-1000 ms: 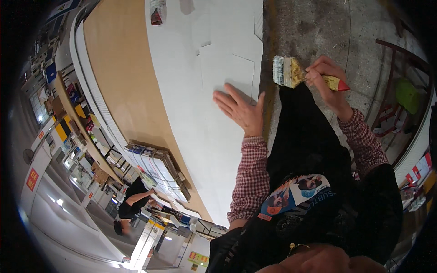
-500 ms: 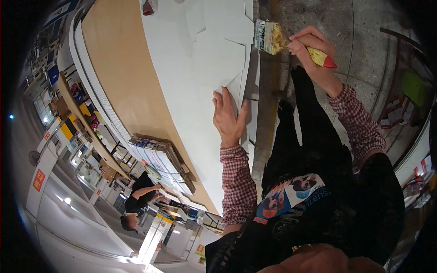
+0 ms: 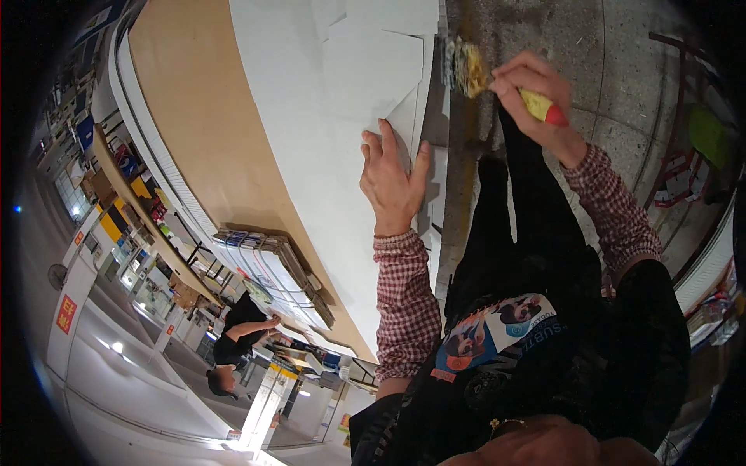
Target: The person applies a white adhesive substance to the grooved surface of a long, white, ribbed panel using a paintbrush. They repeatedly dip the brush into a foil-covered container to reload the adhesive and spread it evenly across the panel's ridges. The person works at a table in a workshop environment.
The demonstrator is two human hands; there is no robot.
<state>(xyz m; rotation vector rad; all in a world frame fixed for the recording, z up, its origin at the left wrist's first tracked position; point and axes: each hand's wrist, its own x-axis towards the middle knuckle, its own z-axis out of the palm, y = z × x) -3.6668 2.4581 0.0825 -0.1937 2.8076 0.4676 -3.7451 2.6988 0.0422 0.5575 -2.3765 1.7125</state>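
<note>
evidently, the brush [image 3: 468, 70] is gripped at its handle by the closed-in fingers of the right hand [image 3: 542, 97], perhaps so that the bristles are held off the skin. it is placed at one o'clock from the left hand [image 3: 394, 188], just beside the white sheet's [image 3: 357, 85] edge. its bristles are aimed at ten o'clock, its long axis set ten-to-four. the sheet is covered by the left hand's slightly spread fingers, probably for steadying.

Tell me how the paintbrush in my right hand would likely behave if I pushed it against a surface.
The paintbrush is probably light: your right hand holds it in a fingertip pinch. Its broad bristles would likely flex, while the solid-looking handle should be stiff. The whitish coating on their tips may smear.
</note>
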